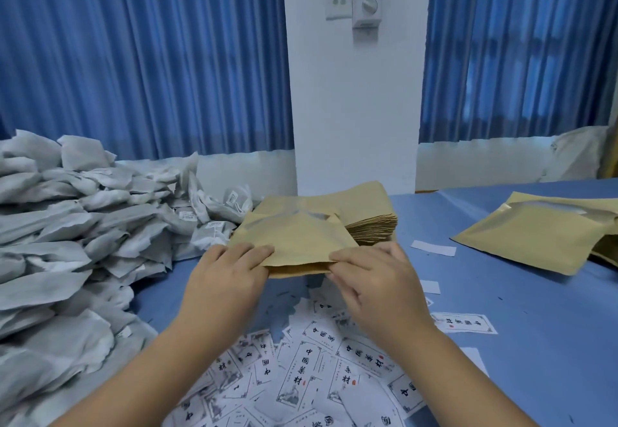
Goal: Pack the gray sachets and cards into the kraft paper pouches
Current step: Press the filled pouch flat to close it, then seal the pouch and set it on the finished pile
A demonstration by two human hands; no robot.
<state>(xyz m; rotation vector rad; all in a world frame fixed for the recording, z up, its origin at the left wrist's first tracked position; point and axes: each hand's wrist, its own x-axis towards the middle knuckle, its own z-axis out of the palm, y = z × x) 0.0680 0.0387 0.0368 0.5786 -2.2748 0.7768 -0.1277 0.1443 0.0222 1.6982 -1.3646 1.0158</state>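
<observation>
Head view: my left hand (230,269) and right hand (371,276) pinch a pouch (294,242) edge apart; next, probably, fetch a sachet (83,152).

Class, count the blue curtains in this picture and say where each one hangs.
2. The left curtain hangs left of the white pillar; the right curtain hangs right of it. Others may lie beyond the frame.

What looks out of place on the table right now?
Nothing looks damaged. The cards lie scattered and overlapping at all angles rather than stacked, and stray white slips sit apart from them on the blue table, right of the pouch stack.
</observation>
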